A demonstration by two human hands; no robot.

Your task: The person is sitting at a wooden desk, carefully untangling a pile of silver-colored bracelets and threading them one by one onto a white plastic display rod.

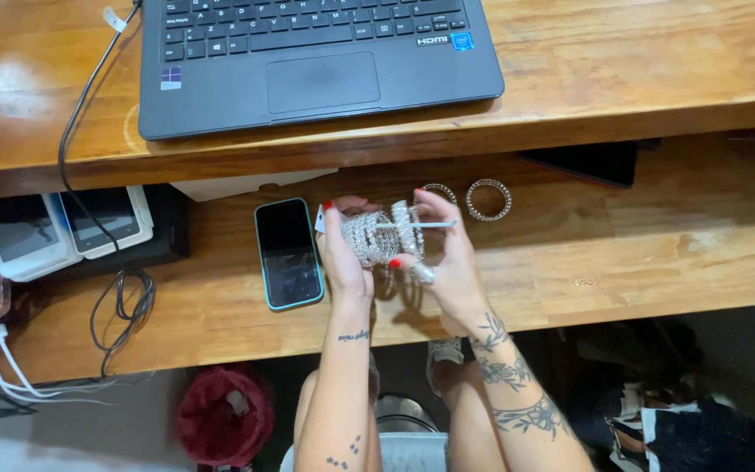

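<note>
My left hand [342, 255] and my right hand [447, 258] are raised together over the lower wooden shelf [640, 253]. Between them is a stack of sparkly silver bracelets [377, 234] threaded on a thin white rod [434, 225]. My left hand wraps around the stack from the left. The fingers of my right hand pinch the rightmost bracelets and the rod. Two loose silver bracelets [488, 198] lie on the shelf just behind my right hand.
A smartphone with a teal case [287, 253] lies left of my hands. A dark laptop [308, 61] sits on the upper desk. Boxes with devices [63, 227] and cables [120, 297] are at the left. A red bag [225, 415] sits on the floor.
</note>
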